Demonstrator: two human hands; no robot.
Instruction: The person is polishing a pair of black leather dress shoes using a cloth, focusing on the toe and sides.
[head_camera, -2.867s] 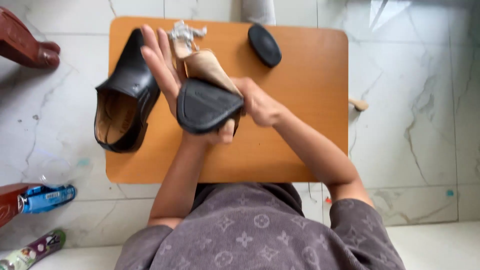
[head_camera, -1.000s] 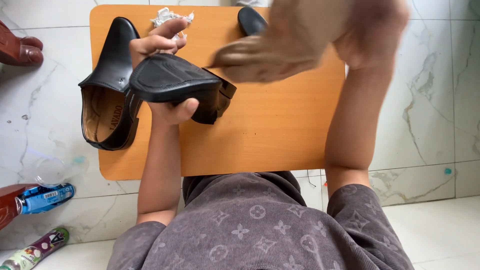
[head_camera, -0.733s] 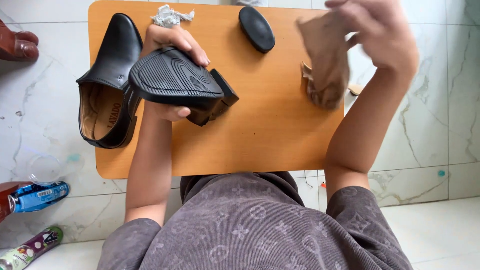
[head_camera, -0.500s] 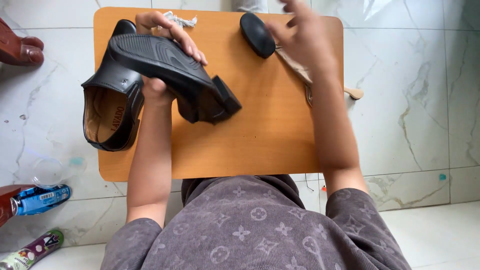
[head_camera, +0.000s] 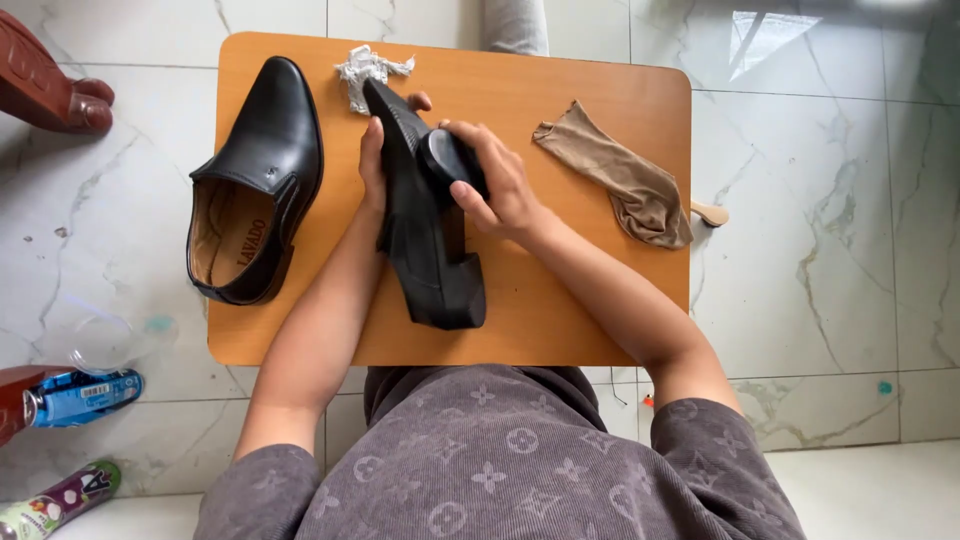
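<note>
far left, on the marble floor (head_camera: 120, 200): a brown shoe (head_camera: 50, 80) at top, a blue bottle (head_camera: 85, 395) and a patterned tube (head_camera: 60, 495) lower down. on the orange tabletop (head_camera: 560, 300), a black shoe (head_camera: 255, 185) lies on its side, opening up, apart from the hands. a crumpled white paper wad (head_camera: 365, 70) sits near the far edge. the left hand (head_camera: 375, 160) is closed around a second black shoe (head_camera: 425, 240), held at mid-tabletop, sole turned toward the left, heel nearest the person. the right hand (head_camera: 500, 180) grips a black oval brush (head_camera: 450, 160) pressed against that shoe. right of it, a tan stocking (head_camera: 620, 180) lies flat on the tabletop.
</note>
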